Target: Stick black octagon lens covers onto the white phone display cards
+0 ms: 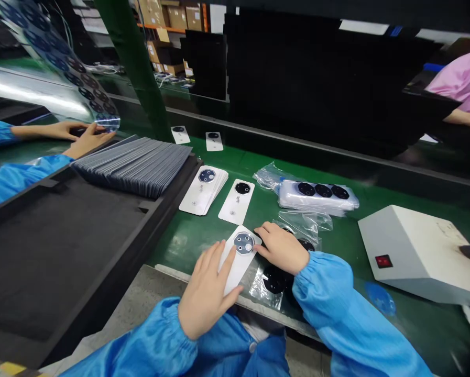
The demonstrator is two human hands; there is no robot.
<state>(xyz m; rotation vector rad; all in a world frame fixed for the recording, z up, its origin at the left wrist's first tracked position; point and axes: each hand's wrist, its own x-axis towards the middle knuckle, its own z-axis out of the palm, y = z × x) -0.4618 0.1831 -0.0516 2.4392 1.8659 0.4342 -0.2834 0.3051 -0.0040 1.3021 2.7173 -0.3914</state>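
A white phone back panel (233, 269) with a round grey-blue camera area lies near the table's front edge, tilted to the right. My left hand (205, 293) grips it from the left, fingers over its face and thumb at its lower right edge. At the panel's upper right corner, beside the camera area, my right hand (281, 246) is closed with its fingertips on the edge. Under and beside my right wrist is a clear plastic sheet (264, 293) with black round camera lens covers (274, 280). Just beyond lie another white back panel (237, 203) and a stack of back panels (197, 196).
Left stands a black tray (62, 262) with a row of grey dividers (136, 162). Bagged lens covers (317, 196) lie at the back, with a pale box (415, 251) with a red switch at right. A co-worker's hands (87, 137) work at far left; a pink sleeve (460, 78) shows at far right.
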